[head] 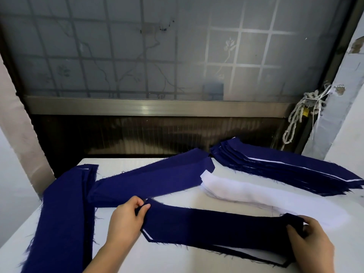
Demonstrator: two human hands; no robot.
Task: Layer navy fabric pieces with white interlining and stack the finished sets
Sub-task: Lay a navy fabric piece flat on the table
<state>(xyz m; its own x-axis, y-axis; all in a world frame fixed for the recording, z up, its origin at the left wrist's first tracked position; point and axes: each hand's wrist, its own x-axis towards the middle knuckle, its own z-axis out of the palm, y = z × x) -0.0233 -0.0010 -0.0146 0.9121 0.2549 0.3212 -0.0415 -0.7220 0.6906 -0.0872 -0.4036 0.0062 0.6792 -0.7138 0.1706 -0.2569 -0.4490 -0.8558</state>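
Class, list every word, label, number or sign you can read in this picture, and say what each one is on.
No readable text anywhere in this view.
The navy fabric piece and the white interlining: plain, no labels or tags showing.
The frosted window: only etched leaf and vine patterns, no writing.
The small yellow object by the rope: too small to tell whether it bears any marking.

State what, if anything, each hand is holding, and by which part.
The left hand pinches the left end of the nearest navy fabric piece; the right hand grips its right end.
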